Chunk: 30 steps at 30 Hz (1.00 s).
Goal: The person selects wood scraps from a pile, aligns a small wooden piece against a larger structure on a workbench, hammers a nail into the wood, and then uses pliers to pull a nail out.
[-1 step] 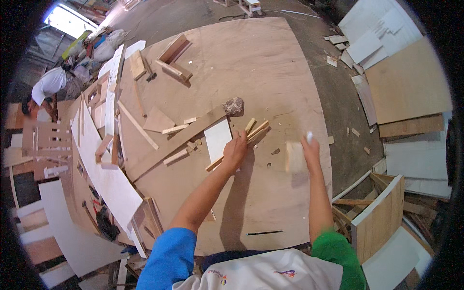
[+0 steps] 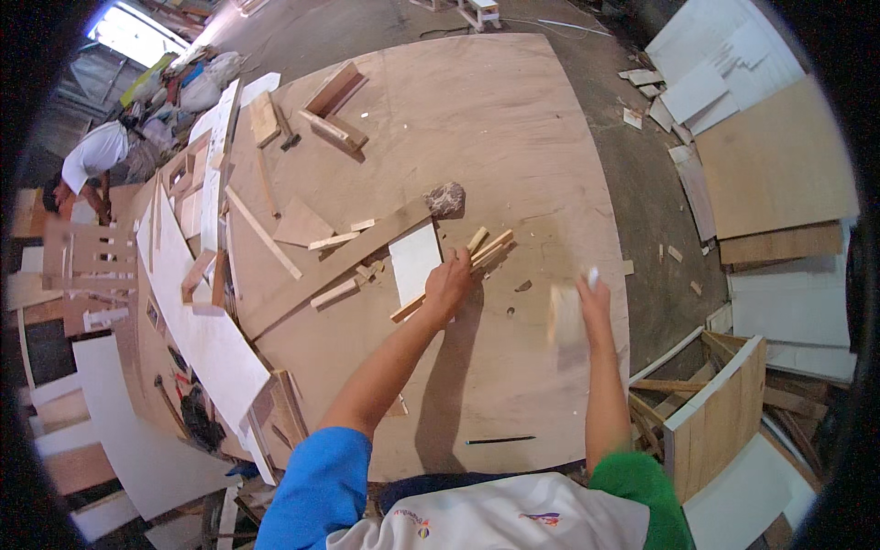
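My left hand (image 2: 448, 291) is closed round narrow wooden strips (image 2: 493, 250), pressing them low over the work surface. A small white panel (image 2: 415, 261) lies beside and partly under that hand. To the right, my right hand (image 2: 595, 302) grips a pale wooden block (image 2: 567, 314), smeared by motion and held above the board. A small white tip shows at the top of this hand; I cannot make out what it belongs to. Just beyond my left hand, a rough stone-like lump (image 2: 445, 199) rests at the end of a long flat board (image 2: 344, 268).
The large plywood sheet (image 2: 513, 119) carries an L-shaped wooden piece (image 2: 336, 131), a hammer (image 2: 289, 133), offcuts and a pencil (image 2: 500, 440). Long white boards (image 2: 197, 344) lie at left, where another person (image 2: 96, 151) bends over. A wooden frame (image 2: 715, 412) stands at right.
My right hand and the wooden block have shifted slightly right and down. My left hand stays on the strips.
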Each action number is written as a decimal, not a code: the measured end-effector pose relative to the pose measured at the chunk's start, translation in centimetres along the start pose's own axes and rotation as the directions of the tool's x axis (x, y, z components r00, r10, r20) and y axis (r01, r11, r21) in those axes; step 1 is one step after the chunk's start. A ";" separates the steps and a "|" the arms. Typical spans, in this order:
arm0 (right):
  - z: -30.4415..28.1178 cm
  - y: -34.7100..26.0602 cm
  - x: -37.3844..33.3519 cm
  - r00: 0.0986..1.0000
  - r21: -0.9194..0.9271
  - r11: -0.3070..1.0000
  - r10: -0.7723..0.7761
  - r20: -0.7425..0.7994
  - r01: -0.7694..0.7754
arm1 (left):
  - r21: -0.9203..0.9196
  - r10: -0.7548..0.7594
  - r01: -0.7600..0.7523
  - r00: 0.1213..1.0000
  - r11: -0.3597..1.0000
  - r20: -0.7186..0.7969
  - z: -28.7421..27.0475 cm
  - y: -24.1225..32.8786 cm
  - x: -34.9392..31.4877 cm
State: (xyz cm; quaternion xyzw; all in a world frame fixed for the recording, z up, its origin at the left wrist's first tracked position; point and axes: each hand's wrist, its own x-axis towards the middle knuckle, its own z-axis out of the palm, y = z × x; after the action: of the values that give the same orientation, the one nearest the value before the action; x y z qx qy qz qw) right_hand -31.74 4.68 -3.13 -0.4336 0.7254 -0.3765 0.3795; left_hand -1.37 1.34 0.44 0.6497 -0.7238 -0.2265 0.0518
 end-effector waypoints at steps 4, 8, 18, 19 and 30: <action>-2.6 2.5 -11.1 0.920 0.042 0.920 0.386 0.071 -0.390 | 0.008 -0.064 0.063 0.998 0.998 0.010 0.2 -2.1 -0.7; -3.3 3.4 -15.1 0.947 0.178 0.939 0.260 0.188 -0.293 | -0.027 -0.147 0.148 0.989 0.989 0.014 0.3 -0.5 -1.2; 3.9 -3.2 -11.9 0.851 0.058 0.992 0.065 0.521 -0.111 | -0.011 -0.137 0.137 0.991 0.991 -0.001 1.4 0.1 -0.9; 4.2 -4.0 -12.0 0.847 0.032 0.996 0.051 0.529 -0.080 | 0.013 -0.138 0.138 0.990 0.990 -0.013 1.0 0.5 -0.9; 6.2 1.3 -12.3 0.819 0.187 0.937 0.148 0.554 -0.295 | -0.070 -0.163 0.165 0.986 0.984 0.033 1.7 -0.3 -0.8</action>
State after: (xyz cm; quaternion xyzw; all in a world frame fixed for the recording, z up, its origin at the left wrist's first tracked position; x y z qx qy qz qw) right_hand -22.64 15.04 -4.11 -0.3781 0.5807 -0.2875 0.6612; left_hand -1.60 2.56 -1.03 0.7017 -0.6597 -0.2649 0.0468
